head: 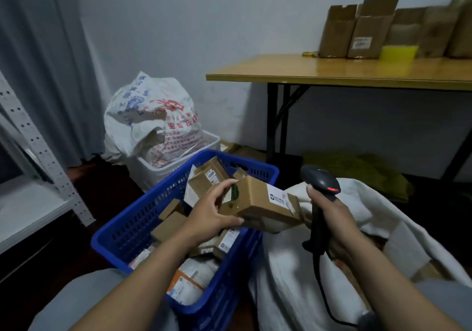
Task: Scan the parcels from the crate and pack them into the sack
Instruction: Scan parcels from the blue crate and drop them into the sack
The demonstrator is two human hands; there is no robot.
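Note:
My left hand [210, 213] grips one end of a brown cardboard parcel [260, 200] with a white label, held above the right side of the blue crate [143, 218]. Several more boxes and padded parcels lie in the crate. My right hand [325, 212] holds a black barcode scanner [320, 181] by its handle, its red light lit, just right of the parcel. Below and to the right, the white sack [357, 210] lies open, with cardboard showing inside it.
A printed white bag [150, 116] sits in a white crate [209, 139] behind the blue one. A wooden table [332, 72] at the right carries several cardboard boxes [367, 31]. A white perforated shelf [33, 151] stands at the left. A green cloth [357, 169] lies under the table.

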